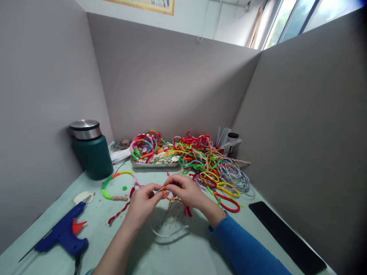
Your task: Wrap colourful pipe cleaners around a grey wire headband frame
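My left hand (pixel 142 202) and my right hand (pixel 185 191) meet above the middle of the pale green table (pixel 183 252). Both pinch an orange pipe cleaner (pixel 169 195) that curls around a thin white hoop (pixel 169 229); the hoop hangs down below my fingers to the table. A red pipe cleaner end (pixel 187 211) dangles under my right hand. A headband wrapped in green, orange and yellow (pixel 114 185) lies just left of my left hand, with a twisted red pipe cleaner (pixel 122 210) beside it.
A blue glue gun (pixel 64 235) lies at the near left. A dark green flask (pixel 91 151) stands at the back left. A metal tray (pixel 155 164) holds finished headbands and shells. Loose coloured pipe cleaners (pixel 200 156) and white hoops (pixel 237 177) pile up behind. A black phone (pixel 286 238) lies right.
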`<state>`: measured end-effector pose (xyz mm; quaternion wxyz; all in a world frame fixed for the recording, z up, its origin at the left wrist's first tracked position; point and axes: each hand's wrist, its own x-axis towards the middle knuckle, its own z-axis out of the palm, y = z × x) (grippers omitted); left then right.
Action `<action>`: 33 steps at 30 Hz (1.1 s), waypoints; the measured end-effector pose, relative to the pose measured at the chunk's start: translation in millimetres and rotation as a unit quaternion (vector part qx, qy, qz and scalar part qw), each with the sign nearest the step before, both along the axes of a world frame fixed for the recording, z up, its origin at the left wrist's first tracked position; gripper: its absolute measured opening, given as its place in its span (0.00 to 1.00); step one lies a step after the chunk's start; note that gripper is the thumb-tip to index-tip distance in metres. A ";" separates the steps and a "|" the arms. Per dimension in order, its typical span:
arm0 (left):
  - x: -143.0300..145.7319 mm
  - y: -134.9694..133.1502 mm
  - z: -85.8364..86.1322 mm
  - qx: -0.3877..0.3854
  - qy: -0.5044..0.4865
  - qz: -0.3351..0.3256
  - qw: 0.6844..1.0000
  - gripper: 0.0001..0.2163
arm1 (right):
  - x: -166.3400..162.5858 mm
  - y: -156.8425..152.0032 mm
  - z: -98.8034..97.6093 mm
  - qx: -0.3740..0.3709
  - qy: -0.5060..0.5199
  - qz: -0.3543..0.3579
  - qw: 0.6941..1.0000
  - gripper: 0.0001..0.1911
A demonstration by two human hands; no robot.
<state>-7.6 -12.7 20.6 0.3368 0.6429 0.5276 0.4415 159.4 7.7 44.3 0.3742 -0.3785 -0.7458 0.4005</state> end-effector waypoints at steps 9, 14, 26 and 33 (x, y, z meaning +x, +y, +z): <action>1.7 -2.0 -1.4 -0.098 -0.065 -0.058 0.991 0.14 | 11.9 1.8 2.8 -0.175 0.052 0.099 0.978 0.10; 3.6 -0.6 -1.9 -0.154 -0.109 -0.038 0.981 0.16 | 9.9 1.9 2.6 -0.228 0.081 0.102 0.965 0.13; 3.3 -3.3 -0.2 0.054 0.071 0.025 0.996 0.05 | 7.6 10.2 -12.9 -0.226 0.048 0.033 0.972 0.06; 4.1 -3.9 -3.5 0.047 0.058 0.020 0.997 0.05 | 4.2 4.0 -2.8 -0.213 0.033 0.031 0.976 0.04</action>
